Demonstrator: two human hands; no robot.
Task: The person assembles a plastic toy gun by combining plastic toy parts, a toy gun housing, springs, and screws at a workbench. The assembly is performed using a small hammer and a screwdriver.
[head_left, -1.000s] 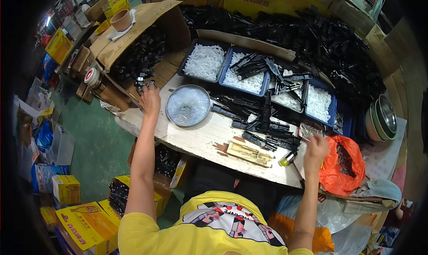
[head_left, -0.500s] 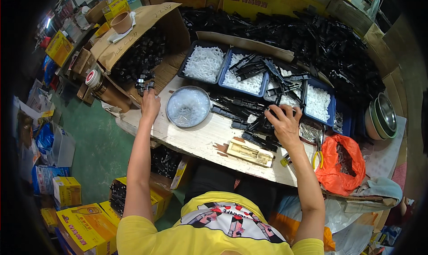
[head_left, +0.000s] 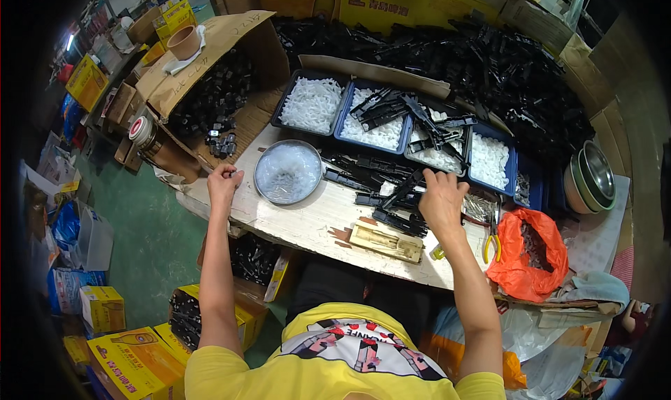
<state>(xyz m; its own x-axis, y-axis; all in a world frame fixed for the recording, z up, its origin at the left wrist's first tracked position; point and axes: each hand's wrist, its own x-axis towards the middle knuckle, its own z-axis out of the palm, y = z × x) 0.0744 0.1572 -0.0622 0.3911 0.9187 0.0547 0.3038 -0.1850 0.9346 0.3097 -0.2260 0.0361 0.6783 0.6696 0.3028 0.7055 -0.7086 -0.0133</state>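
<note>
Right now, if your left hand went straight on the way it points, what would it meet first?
Probably the small cluster of black parts lying on the cardboard just ahead of the left hand, though depth is unclear.

Just L of R hand [head_left: 444, 196], blk parts [head_left: 400, 220] look hard plast., semi-gloss, & cream block [head_left: 386, 243] nearer the body is smooth, sl. glossy; beyond that hand, blue trays [head_left: 370, 145] = smooth plast. w/ matt wht bits [head_left: 311, 103]. R of same hand: pliers [head_left: 493, 246] w/ metal head & glossy yel. grips, crinkly shiny thin-plast. red-orange bag [head_left: 514, 270], soft matt cloth [head_left: 597, 288], polished metal bowl [head_left: 602, 173]. By L hand [head_left: 224, 184]: shiny metal pan [head_left: 300, 201], matt cardbd box [head_left: 157, 85] beyond, glossy brn flask [head_left: 168, 155] to its L, & table [head_left: 314, 218] w/ worn, chipped wht surface.
</note>
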